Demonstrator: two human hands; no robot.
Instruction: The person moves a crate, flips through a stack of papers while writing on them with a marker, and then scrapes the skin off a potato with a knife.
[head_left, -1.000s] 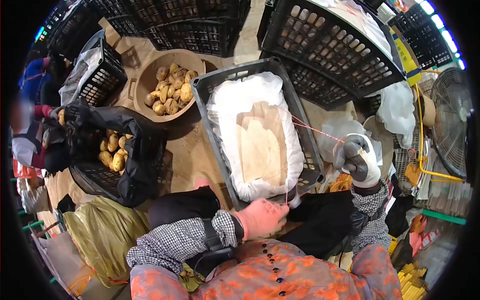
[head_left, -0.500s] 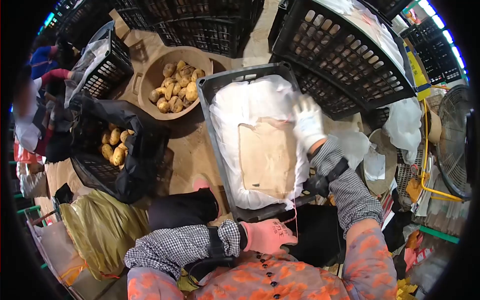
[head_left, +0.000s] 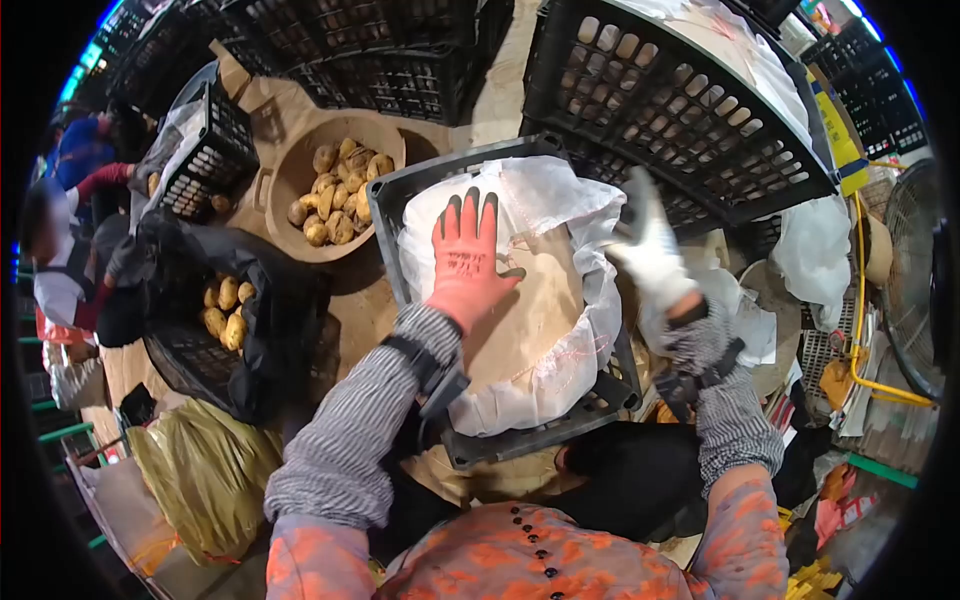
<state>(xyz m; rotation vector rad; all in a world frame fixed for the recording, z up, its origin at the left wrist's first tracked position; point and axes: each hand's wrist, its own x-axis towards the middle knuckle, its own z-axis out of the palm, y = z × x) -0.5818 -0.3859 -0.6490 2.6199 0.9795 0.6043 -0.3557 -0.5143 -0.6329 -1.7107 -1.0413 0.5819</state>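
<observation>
My left hand (head_left: 466, 262), in a pink glove with dark fingertips, lies flat with fingers spread over the crate's contents. Under and around it are a white cloth-like liner (head_left: 545, 185) and a tan cardboard sheet (head_left: 545, 290). The liner's edges are folded inward over the cardboard. These fill a black plastic crate (head_left: 382, 205) in front of me, which sits slightly turned. My right hand (head_left: 652, 245), in a white glove, is just beyond the crate's right side, near the liner's edge. Motion blurs its fingers, but they look stretched out, with the thumb apart.
A tan tub (head_left: 275, 190) of potatoes (head_left: 345, 190) stands at the back left, beside a crate lined with black plastic (head_left: 290, 270) holding more potatoes. Stacked black crates (head_left: 680, 110) rise behind on the right. A fan (head_left: 910, 275) stands far right; people (head_left: 75, 240) work at the left.
My left hand has come up from near my lap and now lies spread inside the crate. My right hand has shifted right. The crate has turned, and its lower liner edge is folded over the cardboard.
</observation>
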